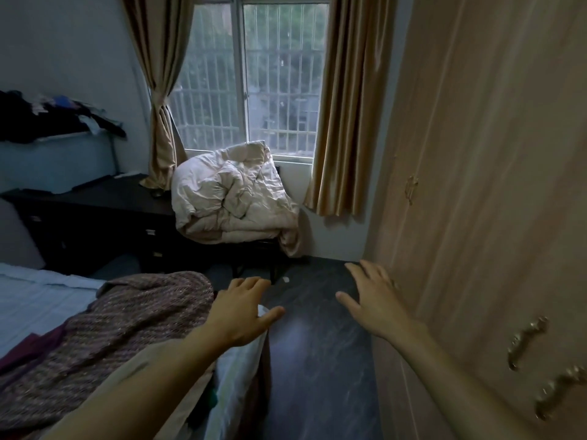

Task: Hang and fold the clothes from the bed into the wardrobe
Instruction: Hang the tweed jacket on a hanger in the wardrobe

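A knitted brown-pink garment (127, 315) lies spread on the bed (38, 300) at the lower left, with a dark purple piece (28, 346) and a beige one (143, 360) beside it. My left hand (238, 312) hovers over the bed's near corner, fingers relaxed and holding nothing. My right hand (374, 300) is stretched forward over the dark floor, fingers spread and empty, close to the wardrobe (476, 185). The wardrobe's wooden doors fill the right side and are closed, with brass handles (527, 341).
A crumpled cream duvet (232, 198) is heaped on a chair under the barred window (254, 84). A dark desk (104, 217) stands at the left, and more clothes (57, 115) are piled on a shelf above it. Dark floor (317, 360) runs between bed and wardrobe.
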Available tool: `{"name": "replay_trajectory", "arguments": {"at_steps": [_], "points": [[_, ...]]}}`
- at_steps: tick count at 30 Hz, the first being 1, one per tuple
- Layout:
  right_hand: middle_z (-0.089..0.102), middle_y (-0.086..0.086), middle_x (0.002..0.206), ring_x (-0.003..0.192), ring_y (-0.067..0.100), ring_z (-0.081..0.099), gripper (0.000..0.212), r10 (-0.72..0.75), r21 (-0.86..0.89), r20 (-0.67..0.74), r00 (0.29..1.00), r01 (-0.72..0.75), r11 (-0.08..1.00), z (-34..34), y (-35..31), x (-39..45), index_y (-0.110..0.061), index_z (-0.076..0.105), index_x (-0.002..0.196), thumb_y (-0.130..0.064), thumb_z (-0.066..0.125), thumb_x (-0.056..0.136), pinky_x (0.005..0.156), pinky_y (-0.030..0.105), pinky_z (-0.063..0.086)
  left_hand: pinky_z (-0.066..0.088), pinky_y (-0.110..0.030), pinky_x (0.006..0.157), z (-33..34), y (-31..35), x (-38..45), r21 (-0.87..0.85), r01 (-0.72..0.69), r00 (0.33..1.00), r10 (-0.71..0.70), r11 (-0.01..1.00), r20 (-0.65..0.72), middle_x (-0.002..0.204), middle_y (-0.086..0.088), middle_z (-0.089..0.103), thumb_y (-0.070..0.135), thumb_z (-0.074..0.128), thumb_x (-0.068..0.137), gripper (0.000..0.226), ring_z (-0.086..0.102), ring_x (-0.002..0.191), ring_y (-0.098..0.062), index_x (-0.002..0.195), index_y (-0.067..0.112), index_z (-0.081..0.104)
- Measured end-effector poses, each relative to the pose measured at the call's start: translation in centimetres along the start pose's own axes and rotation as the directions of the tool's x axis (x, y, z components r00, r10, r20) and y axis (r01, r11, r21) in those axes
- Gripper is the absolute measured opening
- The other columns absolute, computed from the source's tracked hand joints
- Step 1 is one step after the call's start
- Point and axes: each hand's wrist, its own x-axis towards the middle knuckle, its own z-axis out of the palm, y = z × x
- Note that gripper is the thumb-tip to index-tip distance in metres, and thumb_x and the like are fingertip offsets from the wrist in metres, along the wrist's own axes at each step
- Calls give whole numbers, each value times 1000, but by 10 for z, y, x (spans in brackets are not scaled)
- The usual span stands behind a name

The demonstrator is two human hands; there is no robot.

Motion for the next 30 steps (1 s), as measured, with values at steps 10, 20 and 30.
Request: {"name": "replay_trajectory", "arguments": {"at_steps": [10, 20, 30], "points": [[20, 1, 160, 146, 23, 19, 70, -86, 9, 76, 993, 85, 996, 22, 42, 176, -27, 20, 154, -59, 43, 96, 114, 47, 27, 40, -47, 109, 21, -30, 161, -26, 91, 995, -92, 995, -48, 156, 5, 34, 77, 39, 86, 80, 32, 141, -22, 152, 35, 24], [12, 3, 164, 149, 24, 14, 72, -83, -103, 210, 974, 106, 989, 53, 57, 362, -28, 17, 155, -60, 43, 96, 118, 49, 24, 41, -48, 106, 71, -97, 351, -114, 93, 992, -101, 989, -73, 156, 1, 34, 80, 37, 83, 79, 31, 142, -24, 150, 40, 29], [19, 1, 161, 147, 22, 16, 69, -249, 49, 204, 947, 244, 969, 116, 67, 549, -26, 23, 153, -56, 47, 95, 118, 46, 26, 40, -47, 108, 99, -153, 475, -93, 282, 956, -287, 955, -56, 155, 1, 35, 78, 41, 84, 77, 31, 142, -22, 149, 36, 34]]}}
